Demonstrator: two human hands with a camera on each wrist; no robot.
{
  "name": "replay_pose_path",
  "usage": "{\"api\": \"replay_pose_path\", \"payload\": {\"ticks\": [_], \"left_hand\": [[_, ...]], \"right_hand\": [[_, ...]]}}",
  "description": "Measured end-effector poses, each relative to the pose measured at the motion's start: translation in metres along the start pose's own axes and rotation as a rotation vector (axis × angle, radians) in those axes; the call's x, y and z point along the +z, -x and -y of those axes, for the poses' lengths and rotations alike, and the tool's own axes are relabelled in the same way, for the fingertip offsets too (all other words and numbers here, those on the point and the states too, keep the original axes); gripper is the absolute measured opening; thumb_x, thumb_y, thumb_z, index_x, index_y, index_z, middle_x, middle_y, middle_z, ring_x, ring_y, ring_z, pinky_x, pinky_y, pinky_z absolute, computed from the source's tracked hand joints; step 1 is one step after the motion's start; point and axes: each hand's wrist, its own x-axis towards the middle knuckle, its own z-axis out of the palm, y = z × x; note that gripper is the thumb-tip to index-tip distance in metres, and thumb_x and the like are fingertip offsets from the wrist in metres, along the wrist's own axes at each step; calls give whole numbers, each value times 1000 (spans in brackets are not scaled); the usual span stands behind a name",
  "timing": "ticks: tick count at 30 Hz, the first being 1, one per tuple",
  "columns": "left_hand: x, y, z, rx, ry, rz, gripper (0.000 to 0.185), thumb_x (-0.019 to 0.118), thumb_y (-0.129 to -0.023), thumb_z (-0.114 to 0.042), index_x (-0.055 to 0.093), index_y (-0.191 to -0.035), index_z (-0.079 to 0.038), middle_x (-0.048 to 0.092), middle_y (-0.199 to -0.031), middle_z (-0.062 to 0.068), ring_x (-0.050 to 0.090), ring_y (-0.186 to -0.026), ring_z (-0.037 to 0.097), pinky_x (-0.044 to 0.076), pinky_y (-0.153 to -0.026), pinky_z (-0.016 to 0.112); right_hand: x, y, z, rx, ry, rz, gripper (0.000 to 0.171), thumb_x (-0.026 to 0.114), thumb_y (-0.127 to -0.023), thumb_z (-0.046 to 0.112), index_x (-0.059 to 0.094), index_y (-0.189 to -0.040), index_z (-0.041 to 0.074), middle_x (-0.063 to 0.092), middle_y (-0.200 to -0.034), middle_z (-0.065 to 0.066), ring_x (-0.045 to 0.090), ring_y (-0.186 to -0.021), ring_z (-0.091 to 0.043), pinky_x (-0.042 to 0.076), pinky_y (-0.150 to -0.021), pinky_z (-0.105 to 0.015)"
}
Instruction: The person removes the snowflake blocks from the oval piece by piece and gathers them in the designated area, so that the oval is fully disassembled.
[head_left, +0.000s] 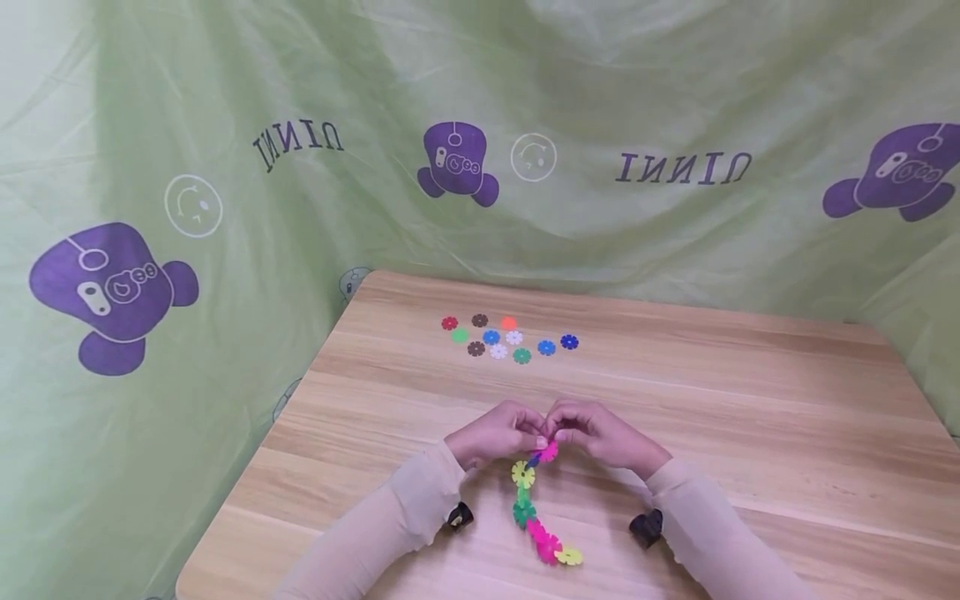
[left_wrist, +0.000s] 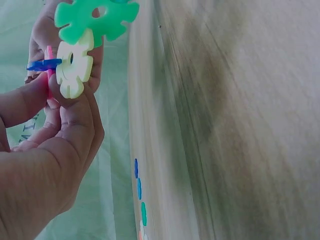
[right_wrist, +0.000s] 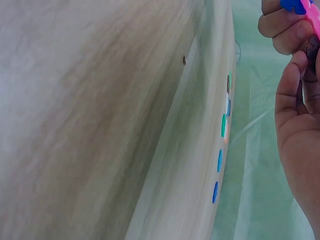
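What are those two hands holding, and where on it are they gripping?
Both the left hand and the right hand pinch the top end of a chain of colourful plastic snowflake discs, at its pink disc and blue disc.

Chain's (head_left: 537, 508) top end hidden inside both fists, loose pieces (head_left: 507, 337) tiny, tabletop (right_wrist: 90, 120) blurred

Light wooden table (head_left: 750, 392); pale green cloth backdrop (head_left: 225, 100) with purple cartoon prints; soft even light.
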Motion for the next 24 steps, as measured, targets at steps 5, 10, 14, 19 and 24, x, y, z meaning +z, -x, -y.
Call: {"api": "replay_pose_path", "payload": {"ticks": [5,10,14,19,24], "left_hand": [[0,0,-2,-2,-33,-21,13,63,-85,-4,67,-97,-2,67,-86,6,62,-77,16,53,-77,28],[-2,0,-3,-3,-97,-42,11,63,-85,-7,67,-95,-4,67,-85,5,62,-78,16,52,-78,28],[-4,-1,-4,-7,-134,-47,9,63,-85,-8,68,-93,-6,67,-82,4,61,-75,16,51,-75,28],[-8,-5,-9,-12,-110,-42,10,61,-85,-5,67,-93,-5,67,-83,5,60,-76,17,52,-76,31],[-10,-3,-11,-32,-104,-39,10,60,-84,-1,66,-90,-5,66,-81,5,61,-73,16,53,-77,31]], "right_hand": [[3,-1,-3,23,-59,-20,9,53,-93,8,61,-96,10,61,-97,-7,58,-91,-12,51,-85,-24],[4,-4,-4,85,-108,-33,8,53,-93,8,60,-95,7,60,-97,-11,58,-93,-15,50,-87,-25],[4,-6,-6,126,-101,-39,8,53,-93,9,60,-95,11,61,-100,-7,58,-97,-16,49,-89,-26],[-1,-11,-10,70,-99,-40,8,52,-93,9,60,-94,12,61,-100,-6,58,-96,-17,48,-90,-26],[-14,-12,-19,71,-160,-101,10,50,-94,8,57,-98,3,58,-100,-14,57,-96,-22,49,-89,-29]]}}
